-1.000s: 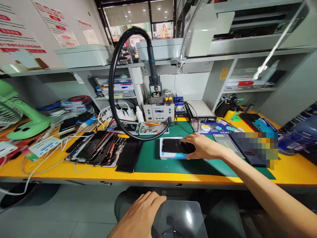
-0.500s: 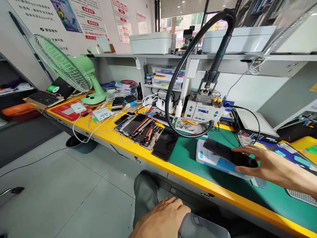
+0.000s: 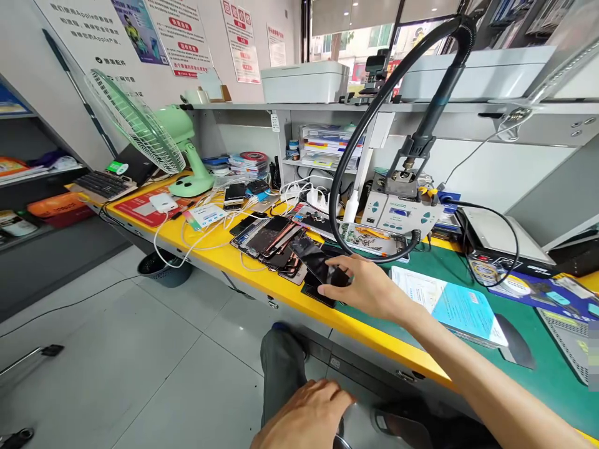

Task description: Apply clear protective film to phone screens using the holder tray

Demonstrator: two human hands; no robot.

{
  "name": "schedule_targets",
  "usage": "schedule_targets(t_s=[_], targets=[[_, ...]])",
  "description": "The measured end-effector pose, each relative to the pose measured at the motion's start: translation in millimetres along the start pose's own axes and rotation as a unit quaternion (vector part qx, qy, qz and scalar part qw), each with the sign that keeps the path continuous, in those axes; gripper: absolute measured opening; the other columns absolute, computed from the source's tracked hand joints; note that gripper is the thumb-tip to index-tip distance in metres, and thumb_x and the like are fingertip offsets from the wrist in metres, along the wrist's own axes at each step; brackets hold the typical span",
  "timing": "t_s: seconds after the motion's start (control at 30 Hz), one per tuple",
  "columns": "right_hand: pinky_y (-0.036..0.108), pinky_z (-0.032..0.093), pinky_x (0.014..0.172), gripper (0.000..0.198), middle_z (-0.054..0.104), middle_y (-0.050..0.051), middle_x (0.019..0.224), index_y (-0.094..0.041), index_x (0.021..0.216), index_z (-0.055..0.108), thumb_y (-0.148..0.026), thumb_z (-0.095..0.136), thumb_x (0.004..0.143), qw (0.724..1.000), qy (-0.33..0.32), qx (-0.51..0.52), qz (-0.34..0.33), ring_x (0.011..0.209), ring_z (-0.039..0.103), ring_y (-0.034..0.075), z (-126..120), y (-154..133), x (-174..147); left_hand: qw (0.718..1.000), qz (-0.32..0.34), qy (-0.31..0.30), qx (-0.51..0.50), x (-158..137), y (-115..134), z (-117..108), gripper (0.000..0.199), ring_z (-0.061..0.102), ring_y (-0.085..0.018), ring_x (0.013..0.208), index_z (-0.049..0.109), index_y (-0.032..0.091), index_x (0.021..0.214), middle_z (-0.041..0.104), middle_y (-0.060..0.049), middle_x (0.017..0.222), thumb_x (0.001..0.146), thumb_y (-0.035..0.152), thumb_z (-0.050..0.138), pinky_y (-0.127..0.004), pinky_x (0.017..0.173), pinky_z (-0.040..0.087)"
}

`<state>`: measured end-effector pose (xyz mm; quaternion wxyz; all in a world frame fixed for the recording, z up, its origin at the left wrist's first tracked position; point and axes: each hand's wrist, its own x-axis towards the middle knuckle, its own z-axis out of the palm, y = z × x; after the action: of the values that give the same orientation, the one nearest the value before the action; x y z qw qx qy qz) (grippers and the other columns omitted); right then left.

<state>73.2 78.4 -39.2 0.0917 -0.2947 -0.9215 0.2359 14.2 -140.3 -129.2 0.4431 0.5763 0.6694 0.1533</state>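
My right hand point(image 3: 358, 280) grips the near end of a black phone screen point(image 3: 309, 257) between thumb and fingers. The held screen slants over a black panel point(image 3: 322, 297) at the right end of the pile; whether they touch is unclear. That pile of loose phone screens and parts point(image 3: 266, 236) lies by the bench's yellow front edge. Below the bench, my left hand point(image 3: 306, 411) is low by my leg, back up, fingers curled down around something mostly hidden. A grey rounded edge shows beside it.
A black hose point(image 3: 349, 162) loops from a repair station point(image 3: 397, 211) over the bench. White booklets or boxes point(image 3: 449, 302) lie on the green mat point(image 3: 552, 396). Behind the pile are trays of small parts point(image 3: 369, 240). White cables point(image 3: 219, 221) and a green fan point(image 3: 187, 156) occupy the left.
My right hand has carried the black phone screen left from the blue-and-white stack to the pile. The view has turned slightly; my left hand stays low.
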Motion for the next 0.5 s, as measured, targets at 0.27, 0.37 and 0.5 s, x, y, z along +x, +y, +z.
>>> schedule_targets(t_s=[0.27,0.37,0.5], targets=[[0.044,0.053,0.087,0.048,0.067,0.019,0.103,-0.015,0.121,0.072,-0.052,0.068,0.092,0.973,0.060,-0.219,0.036,0.104,0.065,0.037,34.6,15.5,14.3,0.999,-0.037,-0.009,0.002,-7.1,-4.2,-5.0,0.074,0.054,-0.036,0.126,0.060,0.032,0.136,0.060,-0.009,0.139,0.074,0.071,0.068,-0.048,0.108,0.043],[0.048,0.052,0.093,0.048,0.066,0.021,0.113,-0.014,0.131,0.068,-0.049,0.056,0.101,0.973,0.069,-0.217,0.035,0.112,0.063,0.038,29.1,13.9,1.4,0.999,-0.021,0.018,0.029,-6.2,-8.6,-14.2,0.076,0.052,-0.035,0.130,0.059,0.030,0.136,0.059,-0.009,0.140,0.070,0.066,0.073,-0.047,0.115,0.038],[0.040,0.052,0.102,0.050,0.064,0.012,0.134,-0.025,0.136,0.065,-0.050,0.069,0.092,0.997,-0.025,-0.049,-0.049,0.120,0.062,0.030,6.1,3.9,-53.3,0.993,-0.001,0.052,0.105,-9.5,-7.4,-46.4,0.075,0.052,-0.034,0.130,0.056,0.029,0.136,0.059,-0.009,0.139,0.068,0.053,0.075,-0.045,0.113,0.041]])
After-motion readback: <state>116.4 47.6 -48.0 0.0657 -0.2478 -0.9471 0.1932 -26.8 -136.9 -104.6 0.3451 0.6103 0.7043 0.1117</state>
